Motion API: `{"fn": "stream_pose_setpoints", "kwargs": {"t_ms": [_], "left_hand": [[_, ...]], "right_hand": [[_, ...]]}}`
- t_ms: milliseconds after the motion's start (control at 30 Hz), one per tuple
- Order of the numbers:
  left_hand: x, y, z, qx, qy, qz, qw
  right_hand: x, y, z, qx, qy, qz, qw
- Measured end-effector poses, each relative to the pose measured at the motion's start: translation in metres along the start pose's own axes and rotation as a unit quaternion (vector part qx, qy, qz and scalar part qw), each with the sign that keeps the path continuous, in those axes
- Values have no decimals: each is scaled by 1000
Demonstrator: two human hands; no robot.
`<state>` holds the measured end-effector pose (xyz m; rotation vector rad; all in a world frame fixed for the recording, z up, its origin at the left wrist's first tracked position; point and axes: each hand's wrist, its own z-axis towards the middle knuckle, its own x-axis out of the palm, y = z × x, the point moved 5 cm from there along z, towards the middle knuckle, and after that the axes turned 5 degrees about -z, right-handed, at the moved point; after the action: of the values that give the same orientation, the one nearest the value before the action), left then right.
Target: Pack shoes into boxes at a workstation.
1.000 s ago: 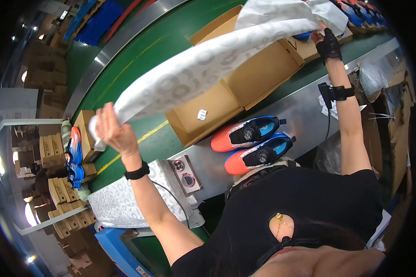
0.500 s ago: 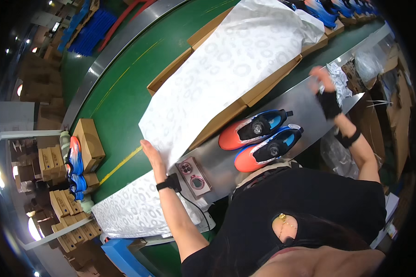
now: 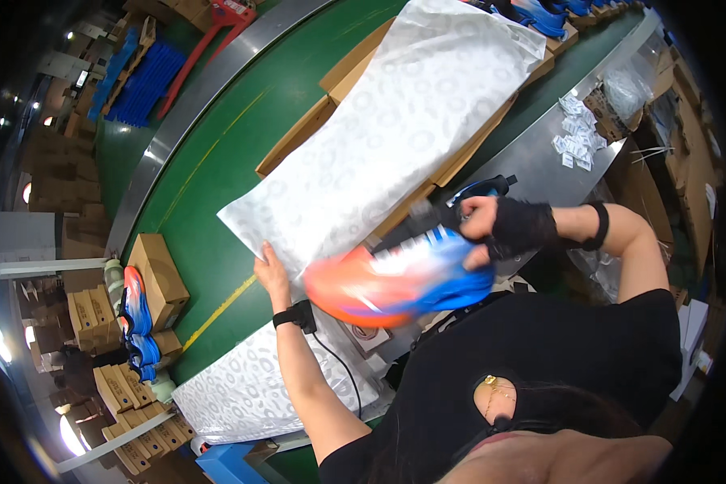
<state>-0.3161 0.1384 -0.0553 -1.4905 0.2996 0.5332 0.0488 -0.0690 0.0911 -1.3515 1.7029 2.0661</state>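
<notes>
In my right hand (image 3: 484, 226), which wears a black fingerless wrap, is a sneaker (image 3: 403, 278), coral at the toe and blue at the heel. My fingers close on its heel end, and motion blurs it. Behind it the other sneaker (image 3: 500, 184) of this kind is mostly hidden. My left hand (image 3: 273, 273) lies with fingers stretched at the near left edge of the white patterned tissue paper (image 3: 387, 145). That sheet drapes over an open brown shoebox (image 3: 298, 137) on the green conveyor belt.
Small white packets (image 3: 577, 133) are heaped on the metal ledge (image 3: 532, 161) at the right. A pink phone (image 3: 365, 337) lies partly behind the sneaker. More tissue sheets (image 3: 242, 375) are stacked at lower left. Cartons (image 3: 160, 274) and a sneaker pair (image 3: 137, 315) stand further left.
My right hand has come from the packets to the sneakers and lifted one leftward toward the tissue paper. The left hand stays at the paper's edge, whose corner has shifted left.
</notes>
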Motion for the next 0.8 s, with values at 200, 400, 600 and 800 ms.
{"fn": "stream_pose_setpoints", "kwargs": {"t_ms": [200, 400, 600, 800], "left_hand": [[-40, -50, 9, 56, -26, 184, 981], [-4, -118, 10, -68, 218, -166, 959], [106, -121, -10, -74, 371, -241, 894], [157, -103, -55, 328, 456, 350, 749]], "right_hand": [[7, -68, 119, 196, -174, 270, 927], [80, -100, 190, 218, -173, 107, 954], [97, -94, 199, 143, 58, -167, 974], [0, -94, 100, 89, -202, -85, 972]]}}
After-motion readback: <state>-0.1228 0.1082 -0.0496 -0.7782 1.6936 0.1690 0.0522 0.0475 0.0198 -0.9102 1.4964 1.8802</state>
